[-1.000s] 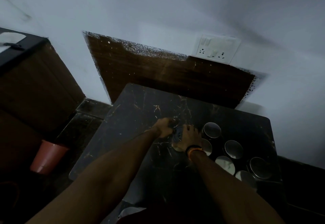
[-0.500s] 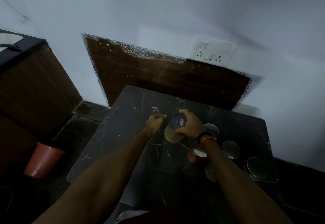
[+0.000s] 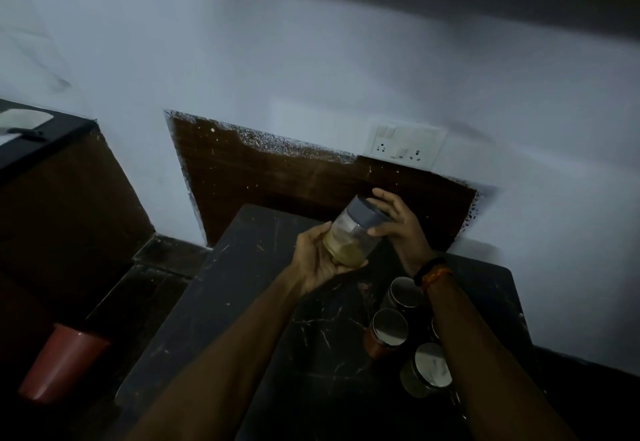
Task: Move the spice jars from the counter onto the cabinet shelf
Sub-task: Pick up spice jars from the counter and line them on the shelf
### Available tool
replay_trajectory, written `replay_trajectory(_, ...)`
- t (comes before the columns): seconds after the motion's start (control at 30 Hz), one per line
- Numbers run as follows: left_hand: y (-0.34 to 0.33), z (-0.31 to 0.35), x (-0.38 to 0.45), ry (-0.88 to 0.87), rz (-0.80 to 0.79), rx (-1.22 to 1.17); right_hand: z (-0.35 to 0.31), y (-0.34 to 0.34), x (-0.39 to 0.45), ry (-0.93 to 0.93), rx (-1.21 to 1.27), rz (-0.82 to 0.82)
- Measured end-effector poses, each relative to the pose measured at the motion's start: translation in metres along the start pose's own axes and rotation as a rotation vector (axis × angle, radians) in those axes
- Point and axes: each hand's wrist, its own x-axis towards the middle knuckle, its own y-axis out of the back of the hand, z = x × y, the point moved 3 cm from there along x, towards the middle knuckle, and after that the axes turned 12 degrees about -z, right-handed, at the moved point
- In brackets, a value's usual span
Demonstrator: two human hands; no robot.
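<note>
The jar (image 3: pixel 351 232) is held tilted above the worktop (image 3: pixel 270 319). The left hand (image 3: pixel 317 260) cups its base; the right hand (image 3: pixel 394 222) grips the grey lid (image 3: pixel 367 213). Other jars (image 3: pixel 389 331) stand on the worktop near the right forearm.

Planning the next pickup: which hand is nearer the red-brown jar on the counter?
Right. The right hand is up at the held jar's lid, above the red-brown jar; the left hand sits further left.
</note>
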Motion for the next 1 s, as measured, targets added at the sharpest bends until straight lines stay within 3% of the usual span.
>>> replay_trajectory(0.33,-0.057,0.023,0.01,-0.375,-0.047,0.284,-0.032,0.006,0.011,0.181,0.276,0.182)
replay_trajectory(0.63,-0.098,0.034,0.007,-0.555,0.019,0.668,-0.067,0.006,0.016,0.236,0.202,0.213)
replay_trajectory(1.0,-0.145,0.068,0.012,-0.493,-0.242,0.734,-0.133,0.024,0.012,0.393,0.412,0.155)
